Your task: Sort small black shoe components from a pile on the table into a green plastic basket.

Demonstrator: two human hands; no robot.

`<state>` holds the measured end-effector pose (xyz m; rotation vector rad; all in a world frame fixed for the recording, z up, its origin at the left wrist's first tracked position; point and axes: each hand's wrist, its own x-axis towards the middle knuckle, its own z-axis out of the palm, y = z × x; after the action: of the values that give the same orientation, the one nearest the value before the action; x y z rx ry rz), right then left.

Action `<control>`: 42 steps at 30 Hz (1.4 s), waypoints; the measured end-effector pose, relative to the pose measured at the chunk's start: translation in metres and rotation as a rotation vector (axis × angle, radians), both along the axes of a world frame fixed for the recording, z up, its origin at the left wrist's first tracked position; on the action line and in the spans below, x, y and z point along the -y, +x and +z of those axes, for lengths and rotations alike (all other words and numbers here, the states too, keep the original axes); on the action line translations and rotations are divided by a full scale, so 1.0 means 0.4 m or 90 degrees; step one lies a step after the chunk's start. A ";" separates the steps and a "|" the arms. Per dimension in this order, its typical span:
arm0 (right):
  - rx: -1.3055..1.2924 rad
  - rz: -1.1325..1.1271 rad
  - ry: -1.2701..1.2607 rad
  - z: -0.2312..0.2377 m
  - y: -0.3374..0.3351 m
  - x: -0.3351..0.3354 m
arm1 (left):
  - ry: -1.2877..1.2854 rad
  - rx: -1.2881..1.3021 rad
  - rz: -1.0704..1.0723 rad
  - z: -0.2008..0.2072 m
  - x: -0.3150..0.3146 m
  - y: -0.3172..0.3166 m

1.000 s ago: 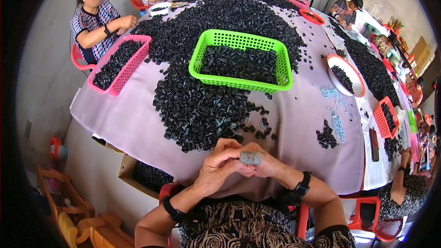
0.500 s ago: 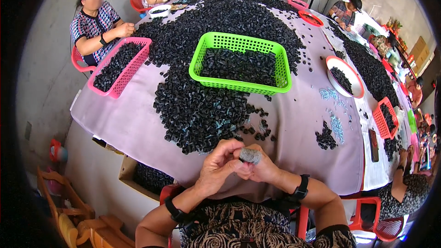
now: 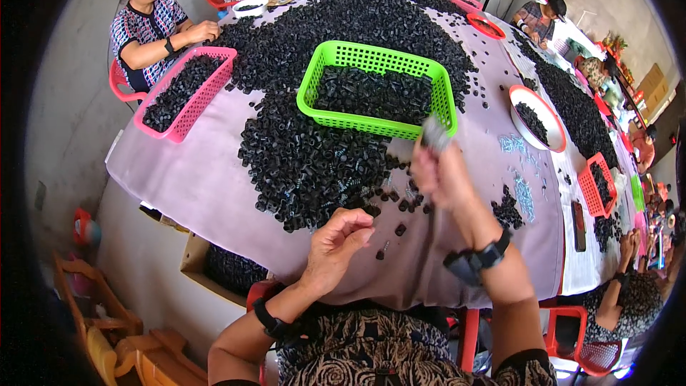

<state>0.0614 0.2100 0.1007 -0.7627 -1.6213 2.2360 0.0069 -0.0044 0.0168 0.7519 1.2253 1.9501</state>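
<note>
Left hand (image 3: 337, 244) loosely curled, right hand (image 3: 440, 171) apart, outstretched, blurred, near the green basket (image 3: 357, 123), hold of either unclear

Legible txt: none. Labels, nos., signs: none readable on green basket (image 3: 355, 121) fwd of L hand (image 3: 336, 244) & adj. to R hand (image 3: 437, 175), or on dark phone (image 3: 579, 226) right of R hand. Bkgd cartons (image 3: 652, 86), far fwd-right of both: too small to read.
</note>
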 end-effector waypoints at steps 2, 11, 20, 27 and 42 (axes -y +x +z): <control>-0.050 0.029 -0.159 0.048 -0.036 -0.088 | -0.013 -0.013 0.016 -0.003 0.000 -0.002; 0.087 0.012 0.352 -0.029 0.015 -0.064 | -0.049 0.024 0.082 -0.001 0.000 -0.020; -0.014 0.276 0.638 -0.116 0.093 -0.062 | -0.075 0.014 0.086 -0.002 -0.003 -0.023; 0.072 0.279 0.904 -0.103 0.104 -0.012 | -0.079 0.002 0.076 -0.005 -0.005 -0.018; -0.079 0.274 0.395 -0.089 0.081 0.092 | 0.009 -0.221 0.059 0.012 -0.007 0.000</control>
<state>0.0938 0.1731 0.0653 -0.1145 -2.3965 1.7731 0.0071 -0.0015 0.0215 1.0910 1.4735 1.9581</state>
